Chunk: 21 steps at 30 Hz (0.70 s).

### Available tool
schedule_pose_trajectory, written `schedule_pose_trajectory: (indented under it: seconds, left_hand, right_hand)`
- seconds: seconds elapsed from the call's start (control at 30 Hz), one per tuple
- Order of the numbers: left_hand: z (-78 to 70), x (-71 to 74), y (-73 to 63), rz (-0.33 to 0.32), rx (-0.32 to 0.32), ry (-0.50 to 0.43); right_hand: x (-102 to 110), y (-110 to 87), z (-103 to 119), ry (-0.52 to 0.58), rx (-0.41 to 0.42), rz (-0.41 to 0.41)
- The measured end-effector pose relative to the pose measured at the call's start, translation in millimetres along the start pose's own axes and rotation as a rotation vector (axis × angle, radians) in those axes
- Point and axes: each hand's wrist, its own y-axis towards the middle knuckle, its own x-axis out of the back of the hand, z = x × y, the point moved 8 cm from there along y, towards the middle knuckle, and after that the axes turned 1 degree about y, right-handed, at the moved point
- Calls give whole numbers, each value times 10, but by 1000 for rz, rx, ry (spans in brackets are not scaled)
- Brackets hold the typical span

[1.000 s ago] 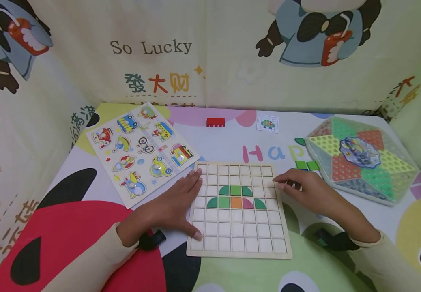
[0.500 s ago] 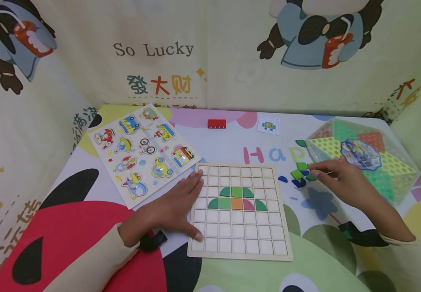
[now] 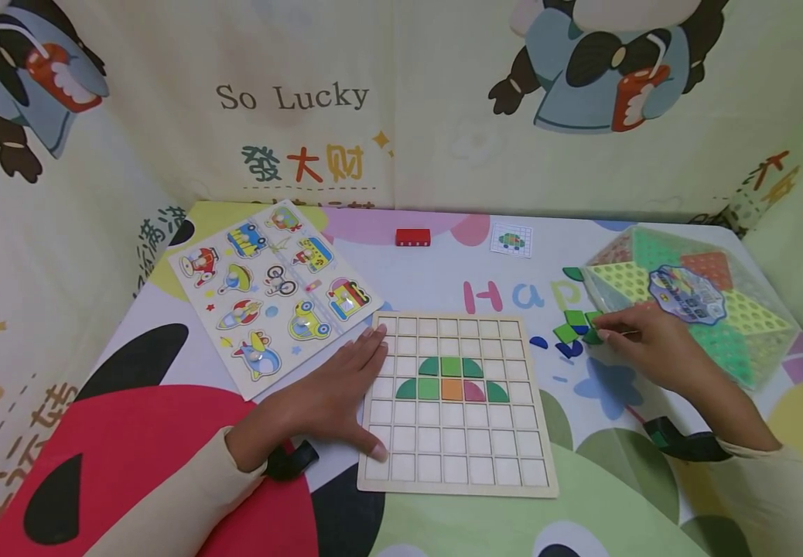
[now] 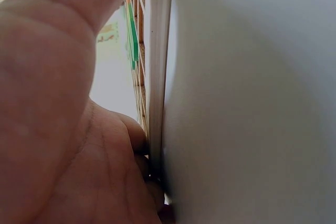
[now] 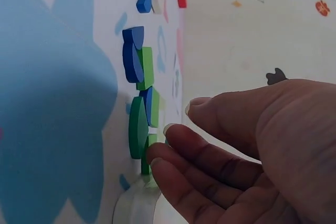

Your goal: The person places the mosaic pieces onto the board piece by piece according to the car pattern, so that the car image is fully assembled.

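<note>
A wooden grid board lies before me, holding several green pieces, an orange square and a pink curved piece. My left hand rests along the board's left edge, thumb and fingers spread. To the right of the board, my right hand reaches down at a small pile of loose pieces. Among them are lime squares, blue rounded pieces and a dark green rounded piece. In the right wrist view, thumb and fingers stand apart with nothing visible between them; the fingertips are close to the green pieces.
A picture puzzle board lies at the left, partly beside the left hand. A red block and a small pattern card sit at the back. A clear-lidded hexagonal box stands right, behind the right hand.
My right hand has moved from the grid board's right edge over to the loose pieces, then slightly shifted among them. The left hand stays in place on the board.
</note>
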Motion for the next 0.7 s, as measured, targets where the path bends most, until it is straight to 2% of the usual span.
schedule_pose_trajectory:
  seconds: [0.17,0.4,0.6,0.7]
  left_hand:
    - [6,-12,3,0,4,6]
    - [3,-21,2,2,8,10]
    - [0,-20,2,0,5,2]
    - [-2,-12,-1,-2,6,3]
  right_hand:
    - [-61,33,44,-29,31,12]
    - [-207,58,68,17,-10,92]
    - [-250,37,82,-29,-50,122]
    - [-260,26,108,-46,-33,134]
